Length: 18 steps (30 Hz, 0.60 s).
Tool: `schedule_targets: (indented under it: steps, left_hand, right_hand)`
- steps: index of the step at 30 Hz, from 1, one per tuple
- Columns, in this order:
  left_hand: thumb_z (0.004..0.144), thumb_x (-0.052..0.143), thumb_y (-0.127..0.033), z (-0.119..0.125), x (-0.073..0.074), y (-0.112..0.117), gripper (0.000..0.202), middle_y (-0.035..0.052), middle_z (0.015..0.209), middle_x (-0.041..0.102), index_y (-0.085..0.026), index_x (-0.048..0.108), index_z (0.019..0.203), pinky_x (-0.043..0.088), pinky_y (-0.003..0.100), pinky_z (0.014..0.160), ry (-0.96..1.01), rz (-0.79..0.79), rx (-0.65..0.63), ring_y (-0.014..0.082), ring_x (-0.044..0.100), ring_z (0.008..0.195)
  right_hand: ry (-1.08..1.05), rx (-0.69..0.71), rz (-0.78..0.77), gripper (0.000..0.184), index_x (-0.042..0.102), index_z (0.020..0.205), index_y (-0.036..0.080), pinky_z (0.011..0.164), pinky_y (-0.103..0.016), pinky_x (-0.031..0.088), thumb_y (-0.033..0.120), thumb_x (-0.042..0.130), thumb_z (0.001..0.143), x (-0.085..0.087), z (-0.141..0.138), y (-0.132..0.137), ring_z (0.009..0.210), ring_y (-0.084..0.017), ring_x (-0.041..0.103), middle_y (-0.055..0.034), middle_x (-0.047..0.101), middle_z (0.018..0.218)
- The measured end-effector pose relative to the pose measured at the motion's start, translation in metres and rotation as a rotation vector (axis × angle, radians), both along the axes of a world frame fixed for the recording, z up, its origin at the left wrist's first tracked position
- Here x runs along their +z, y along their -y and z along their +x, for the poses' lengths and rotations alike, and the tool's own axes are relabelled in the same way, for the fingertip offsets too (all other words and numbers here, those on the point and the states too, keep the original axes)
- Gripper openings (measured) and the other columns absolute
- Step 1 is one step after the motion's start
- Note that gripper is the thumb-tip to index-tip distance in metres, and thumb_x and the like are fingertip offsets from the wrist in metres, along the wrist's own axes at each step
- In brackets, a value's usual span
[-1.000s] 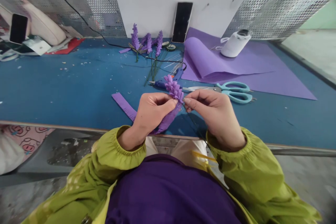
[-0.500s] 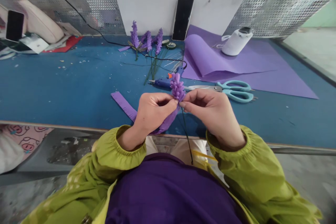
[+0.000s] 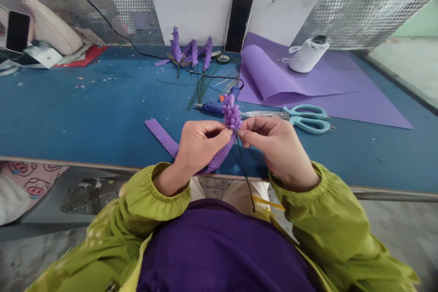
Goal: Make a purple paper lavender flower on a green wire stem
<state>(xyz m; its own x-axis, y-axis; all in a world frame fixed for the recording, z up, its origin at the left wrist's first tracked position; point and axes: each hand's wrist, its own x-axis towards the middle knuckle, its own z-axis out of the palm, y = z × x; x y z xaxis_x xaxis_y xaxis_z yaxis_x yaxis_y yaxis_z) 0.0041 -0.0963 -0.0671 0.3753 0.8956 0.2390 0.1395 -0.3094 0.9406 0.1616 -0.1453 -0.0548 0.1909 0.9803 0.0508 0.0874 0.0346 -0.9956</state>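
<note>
A purple paper lavender flower (image 3: pixel 231 112) stands upright between my hands over the table's front part. My left hand (image 3: pixel 204 143) pinches its base from the left, thumb against forefinger. From the right, my right hand (image 3: pixel 268 143) pinches the same base with its fingertips. A thin dark green wire stem (image 3: pixel 245 173) hangs from the flower past the table edge. The purple paper strip (image 3: pixel 162 138) runs from the flower under my left hand and out to its left. Just behind the flower lie a blue glue gun (image 3: pixel 212 108) and scissors with turquoise handles (image 3: pixel 306 117).
Several finished lavender flowers (image 3: pixel 207 54) lie at the back beside rolls of green tape (image 3: pixel 223 59) and loose wires. Large purple sheets (image 3: pixel 342 82) cover the back right, with a white wrapped container (image 3: pixel 307 55) on them. A phone (image 3: pixel 238 25) leans against the white board. A black cable (image 3: pixel 116 32) crosses the table.
My right fingertips have shifted slightly to the right at the flower's base. The lower end of the stem has swung a little to the right. My left hand stays put.
</note>
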Motion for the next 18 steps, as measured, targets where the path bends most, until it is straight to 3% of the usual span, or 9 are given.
schedule_targets:
  steps: [6,11,18]
  left_hand:
    - [0.077,0.066,-0.027,0.001,0.005,0.001,0.019,-0.0026,0.058,0.058,-0.015,0.068,0.062,0.037,0.018,0.051,0.007,-0.1,-0.003,0.0075,0.047,0.054]
    - [0.076,0.067,-0.029,0.002,0.008,0.002,0.02,-0.0039,0.057,0.054,-0.015,0.065,0.062,0.033,0.018,0.046,0.047,-0.196,0.023,0.0061,0.042,0.05]
    - [0.076,0.069,-0.026,0.0,0.004,0.002,0.018,-0.003,0.058,0.055,-0.014,0.064,0.063,0.037,0.019,0.051,0.158,-0.161,-0.036,0.0071,0.045,0.054]
  right_hand:
    - [0.114,-0.079,0.086,0.004,0.065,0.069,0.016,0.055,-0.023,0.037,0.017,0.067,0.072,-0.004,-0.005,0.002,0.057,-0.008,0.048,0.0037,0.058,0.061]
    - [0.404,-0.201,0.251,0.008,0.063,0.069,0.018,0.057,-0.024,0.041,0.011,0.064,0.073,-0.002,-0.013,0.008,0.059,-0.01,0.051,0.0034,0.061,0.063]
    - [0.747,-0.278,0.443,0.014,0.06,0.07,0.02,0.061,-0.024,0.042,0.006,0.061,0.073,0.002,-0.02,0.013,0.06,-0.01,0.054,0.0038,0.06,0.064]
